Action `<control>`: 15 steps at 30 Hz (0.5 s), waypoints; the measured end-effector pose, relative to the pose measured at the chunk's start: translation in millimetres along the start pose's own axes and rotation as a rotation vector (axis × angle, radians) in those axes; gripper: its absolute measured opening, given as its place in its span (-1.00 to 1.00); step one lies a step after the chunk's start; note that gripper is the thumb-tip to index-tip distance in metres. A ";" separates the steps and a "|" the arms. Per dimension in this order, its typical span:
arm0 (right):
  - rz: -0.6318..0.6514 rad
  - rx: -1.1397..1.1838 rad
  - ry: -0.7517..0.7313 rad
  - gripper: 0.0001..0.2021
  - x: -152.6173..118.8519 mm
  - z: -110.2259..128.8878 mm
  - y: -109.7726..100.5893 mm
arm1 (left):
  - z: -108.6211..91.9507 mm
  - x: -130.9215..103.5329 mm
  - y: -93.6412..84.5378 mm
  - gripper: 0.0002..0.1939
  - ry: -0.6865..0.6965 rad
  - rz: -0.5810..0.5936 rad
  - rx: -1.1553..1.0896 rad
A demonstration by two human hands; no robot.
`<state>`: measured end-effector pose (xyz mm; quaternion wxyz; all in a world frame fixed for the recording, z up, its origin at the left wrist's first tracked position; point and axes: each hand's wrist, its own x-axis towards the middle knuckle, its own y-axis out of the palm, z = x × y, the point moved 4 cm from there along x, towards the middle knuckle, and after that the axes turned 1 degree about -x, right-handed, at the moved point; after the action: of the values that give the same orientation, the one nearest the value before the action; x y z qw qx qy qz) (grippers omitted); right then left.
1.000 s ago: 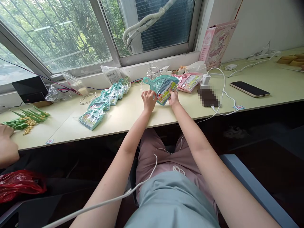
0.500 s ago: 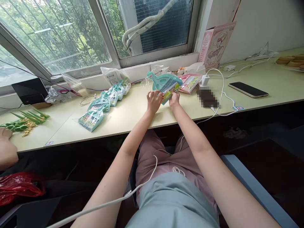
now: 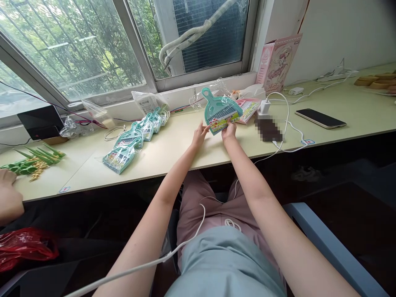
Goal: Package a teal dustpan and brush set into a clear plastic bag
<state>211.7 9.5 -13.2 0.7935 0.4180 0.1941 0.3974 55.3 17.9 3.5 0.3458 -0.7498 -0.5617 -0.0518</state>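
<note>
Turquoise dustpan pack [image 3: 222, 109] in right grip [image 3: 229, 131], left grip [image 3: 200, 137] at its corner

Right grip is closed on the pack's lower edge, thumb over the printed label [image 3: 219, 123]. Left grip: fingers partly bent, tips at the lower left corner; can't tell if they pinch or just touch. Pack sits between the 2 grips, label side to the wearer, tilted, handle [image 3: 208, 95] end pointing away. Can't tell if its bottom edge meets the surface [image 3: 173, 148]. Clear wrapper [image 3: 196, 101] stands loose around the handle, beyond both grips.

Handling, as a judgement: support both lower corners, since the right side alone may let the pack swing. Thumb best flat with light pressure; label probably creases, film probably slips. Left fingertips should take the edge through the film, not tug it. Loose film near the handle could snag, so smoothing it down seems wise. Low, steady handling suits it.

Around: pink pack [image 3: 249, 109] just beyond right grip, partly behind the held pack. Right of that grip, white charger [image 3: 264, 107], blurred brown item [image 3: 268, 128], then phone [image 3: 321, 118]. Overlapping turquoise packs [image 3: 147, 128] left of left grip, well apart. Co-worker's hand [image 3: 10, 196] far left, beside green and yellow pieces [image 3: 31, 165].
</note>
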 end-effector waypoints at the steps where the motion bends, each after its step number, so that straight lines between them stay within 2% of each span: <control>1: 0.000 -0.008 0.004 -0.73 -1.3 0.8 0.1 | 0.1 -0.3 1.9 -0.56 0.009 0.059 -0.012; 3: -0.006 -0.018 0.011 -0.72 -4.0 2.4 0.3 | -0.8 -1.9 3.1 -0.50 0.034 0.110 -0.010; 5: -0.010 -0.014 0.019 -0.70 -6.2 3.8 0.8 | -1.0 -3.4 2.8 -0.49 0.038 0.109 -0.023; 11: -0.009 0.013 0.045 -0.65 -8.6 4.5 1.8 | 1.8 -3.2 4.0 -0.70 0.027 0.104 -0.111; 15: 0.004 -0.015 0.039 -0.67 -6.7 3.3 0.9 | 0.9 -4.3 4.4 -0.75 0.028 0.116 -0.039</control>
<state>209.3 2.8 -10.8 0.7919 0.4046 0.2058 0.4085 57.3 14.5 -1.2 0.3413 -0.7869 -0.5114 -0.0529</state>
